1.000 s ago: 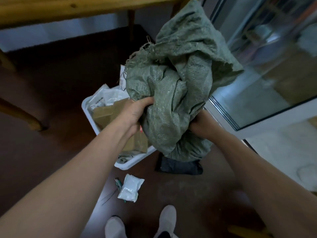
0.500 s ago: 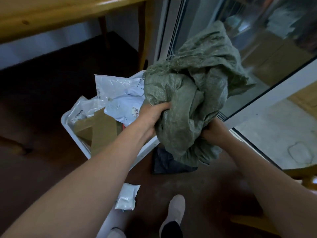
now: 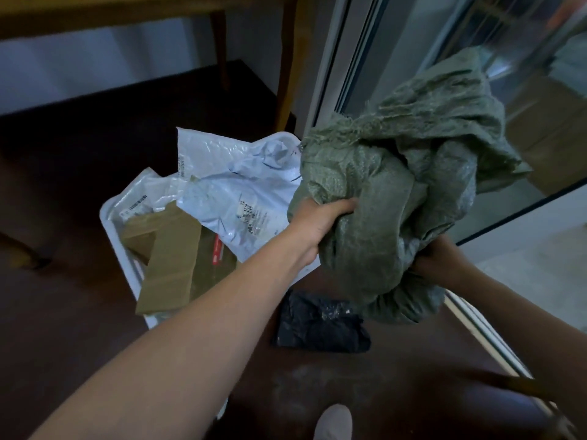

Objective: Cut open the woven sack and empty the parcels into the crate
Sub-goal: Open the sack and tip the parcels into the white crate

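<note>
The crumpled green woven sack (image 3: 397,192) is being clenched by the curled left hand (image 3: 320,220) and right hand (image 3: 441,258). Left of the grip, parcels (image 3: 235,192) are lying in the white plastic crate (image 3: 109,230); below, a black plastic parcel (image 3: 320,325) may be overlooked outside it.

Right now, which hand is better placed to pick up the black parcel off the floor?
Probably left. The left hand grips the woven sack nearly above the black parcel, beside the crate; the right hand grips its lower bunch.

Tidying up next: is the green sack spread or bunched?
Bunched: sack hangs crumpled, gripped by left hand and right hand.
</note>
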